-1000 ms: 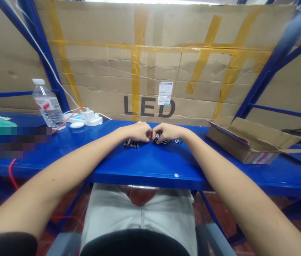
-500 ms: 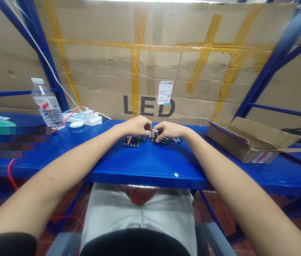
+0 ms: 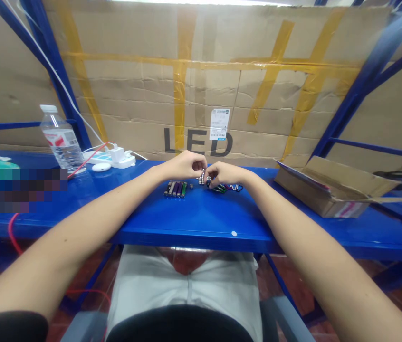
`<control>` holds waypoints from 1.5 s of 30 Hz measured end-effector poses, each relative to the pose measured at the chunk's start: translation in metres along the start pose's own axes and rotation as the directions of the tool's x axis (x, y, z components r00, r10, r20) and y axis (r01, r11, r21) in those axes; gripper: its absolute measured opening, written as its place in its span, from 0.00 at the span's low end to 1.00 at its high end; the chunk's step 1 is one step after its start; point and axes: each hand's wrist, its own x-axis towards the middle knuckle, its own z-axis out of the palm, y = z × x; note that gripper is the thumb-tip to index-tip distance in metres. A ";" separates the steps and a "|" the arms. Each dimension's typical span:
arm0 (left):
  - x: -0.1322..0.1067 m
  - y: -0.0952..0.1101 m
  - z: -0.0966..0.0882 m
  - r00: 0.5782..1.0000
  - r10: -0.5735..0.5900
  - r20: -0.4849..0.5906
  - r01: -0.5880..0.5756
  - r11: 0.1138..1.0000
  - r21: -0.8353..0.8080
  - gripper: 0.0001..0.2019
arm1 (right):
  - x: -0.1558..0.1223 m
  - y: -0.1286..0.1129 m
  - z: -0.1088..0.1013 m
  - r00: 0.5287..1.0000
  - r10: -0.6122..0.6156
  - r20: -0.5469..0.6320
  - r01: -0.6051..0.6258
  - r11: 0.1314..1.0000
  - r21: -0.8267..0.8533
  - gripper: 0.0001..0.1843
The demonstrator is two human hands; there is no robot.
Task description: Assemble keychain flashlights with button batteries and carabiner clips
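Both my hands meet at the far middle of the blue table (image 3: 201, 218). My left hand (image 3: 186, 166) is curled in a pinch over a tiny metallic part (image 3: 201, 178) that I cannot name. My right hand (image 3: 224, 173) is closed around a small dark cylinder with a round silver end (image 3: 208, 180). A row of several small coloured cylinders (image 3: 176, 189) lies on the table just below my left hand. More small coloured pieces with clips (image 3: 230, 188) lie under my right hand.
A water bottle (image 3: 62, 140) stands at the back left beside a white power strip (image 3: 113, 157) with red and white cables. An open cardboard box (image 3: 332, 187) sits at the right. A big taped cardboard sheet marked LED (image 3: 201, 85) closes off the back.
My hands have lifted slightly off the table and stayed together. The row of small cylinders, half covered by my left hand a second ago, now lies in plain sight.
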 end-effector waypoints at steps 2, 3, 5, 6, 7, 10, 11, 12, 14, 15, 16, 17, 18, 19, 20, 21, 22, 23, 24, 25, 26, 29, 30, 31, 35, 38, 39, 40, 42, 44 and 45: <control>0.000 0.001 0.000 1.000 -0.005 0.002 0.005 1.000 -0.018 0.10 | -0.001 0.003 -0.001 1.000 0.011 -0.010 -0.011 1.000 -0.003 0.13; 0.000 0.002 0.000 1.000 -0.006 0.000 0.006 1.000 -0.029 0.10 | -0.001 0.004 -0.002 1.000 0.021 -0.018 -0.021 1.000 -0.007 0.12; -0.001 0.003 0.000 1.000 -0.007 -0.005 0.007 0.999 -0.049 0.10 | -0.002 0.005 -0.003 0.999 0.037 -0.038 -0.038 0.999 -0.015 0.10; -0.001 0.003 0.000 1.000 -0.008 -0.004 0.008 0.998 -0.056 0.10 | -0.002 0.006 -0.003 0.998 0.039 -0.048 -0.040 0.999 -0.017 0.10; -0.001 0.003 0.001 1.000 -0.007 -0.004 0.007 0.998 -0.059 0.10 | -0.002 0.006 -0.003 0.998 0.034 -0.053 -0.035 0.999 -0.017 0.09; 0.000 -0.001 0.003 1.000 0.023 -0.010 -0.023 0.999 -0.024 0.10 | -0.001 0.007 -0.002 0.998 0.013 -0.061 -0.014 1.000 -0.017 0.08; 0.001 -0.002 0.005 0.999 0.043 -0.016 -0.043 0.999 0.001 0.10 | -0.001 0.007 -0.002 0.998 0.011 -0.066 -0.013 1.000 -0.020 0.08; 0.001 -0.004 0.007 0.997 0.067 -0.025 -0.067 0.997 0.031 0.09 | -0.001 0.006 -0.002 0.997 0.013 -0.074 -0.015 1.000 -0.025 0.08; 0.003 -0.007 0.010 0.992 0.120 -0.045 -0.115 0.989 0.093 0.08 | -0.001 0.005 -0.001 0.996 0.014 -0.087 -0.017 0.999 -0.033 0.08; 0.004 -0.009 0.012 0.988 0.145 -0.054 -0.137 0.983 0.120 0.08 | -0.001 0.005 -0.001 0.996 0.010 -0.088 -0.013 0.999 -0.034 0.09; 0.005 -0.009 0.014 0.984 0.165 -0.062 -0.155 0.978 0.142 0.07 | -0.001 0.005 -0.001 0.996 0.003 -0.084 -0.006 0.999 -0.033 0.09; 0.006 -0.010 0.015 0.982 0.178 -0.065 -0.166 0.973 0.157 0.07 | -0.001 0.005 -0.002 0.997 -0.005 -0.079 0.003 1.000 -0.030 0.09; 0.006 -0.010 0.016 0.981 0.185 -0.067 -0.172 0.971 0.166 0.06 | -0.001 0.005 -0.002 0.997 -0.011 -0.074 0.009 1.000 -0.025 0.10; 0.006 -0.010 0.016 0.980 0.184 -0.069 -0.171 0.971 0.169 0.06 | -0.001 0.006 -0.002 0.997 -0.014 -0.071 0.013 1.000 -0.021 0.10; 0.006 -0.009 0.016 0.981 0.179 -0.072 -0.165 0.971 0.170 0.06 | -0.001 0.006 -0.002 0.997 -0.015 -0.072 0.014 1.000 -0.016 0.10; 0.006 -0.009 0.015 0.982 0.172 -0.078 -0.157 0.973 0.169 0.07 | -0.001 0.007 -0.002 0.997 -0.015 -0.076 0.014 1.000 -0.011 0.10; 0.006 -0.008 0.015 0.983 0.165 -0.085 -0.150 0.975 0.165 0.07 | -0.001 0.008 -0.002 0.997 -0.014 -0.081 0.013 1.000 -0.006 0.10; 0.006 -0.008 0.014 0.982 0.165 -0.091 -0.149 0.976 0.162 0.07 | -0.001 0.008 -0.002 0.996 -0.011 -0.086 0.011 1.000 0.000 0.10; 0.006 -0.008 0.014 0.981 0.171 -0.094 -0.155 0.975 0.162 0.07 | -0.001 0.008 -0.002 0.996 -0.008 -0.089 0.008 1.000 0.007 0.10; 0.006 -0.008 0.014 0.979 0.183 -0.093 -0.167 0.972 0.165 0.07 | -0.001 0.008 -0.002 0.996 -0.005 -0.092 0.007 1.000 0.017 0.10; 0.007 -0.008 0.015 0.976 0.199 -0.089 -0.182 0.969 0.170 0.07 | -0.001 0.008 -0.002 0.996 -0.003 -0.092 0.006 1.000 0.028 0.10; 0.008 -0.007 0.017 0.969 0.234 -0.079 -0.219 0.961 0.169 0.06 | -0.001 0.009 -0.002 0.996 -0.007 -0.091 0.011 0.999 0.051 0.11; 0.009 -0.007 0.018 0.968 0.236 -0.081 -0.221 0.962 0.161 0.05 | -0.001 0.009 -0.002 0.996 -0.010 -0.091 0.015 0.998 0.055 0.10; 0.009 -0.007 0.018 0.969 0.233 -0.086 -0.218 0.964 0.154 0.05 | -0.001 0.008 -0.002 0.996 -0.011 -0.091 0.016 0.998 0.059 0.10; 0.006 -0.006 0.015 0.979 0.172 -0.108 -0.157 0.979 0.132 0.07 | -0.001 0.008 -0.002 0.994 -0.005 -0.113 0.014 0.997 0.078 0.09; 0.005 -0.005 0.012 0.986 0.140 -0.090 -0.129 0.984 0.119 0.07 | 0.000 0.008 -0.002 0.992 -0.010 -0.126 0.024 0.993 0.112 0.09; 0.004 -0.005 0.011 0.987 0.141 -0.080 -0.131 0.984 0.119 0.07 | 0.000 0.009 -0.001 0.992 -0.019 -0.121 0.035 0.991 0.133 0.10; 0.004 -0.005 0.011 0.987 0.147 -0.069 -0.138 0.983 0.121 0.06 | 0.001 0.009 -0.001 0.993 -0.030 -0.112 0.047 0.987 0.155 0.10; 0.004 -0.004 0.011 0.986 0.161 -0.050 -0.154 0.980 0.128 0.06 | 0.001 0.010 0.001 0.995 -0.038 -0.093 0.055 0.981 0.187 0.11; 0.005 -0.004 0.012 0.985 0.171 -0.032 -0.165 0.977 0.137 0.05 | 0.002 0.010 0.003 0.996 -0.017 -0.088 0.034 0.978 0.204 0.11; 0.005 -0.004 0.012 0.985 0.171 -0.025 -0.166 0.976 0.141 0.05 | 0.002 0.009 0.004 0.996 0.000 -0.090 0.019 0.977 0.213 0.11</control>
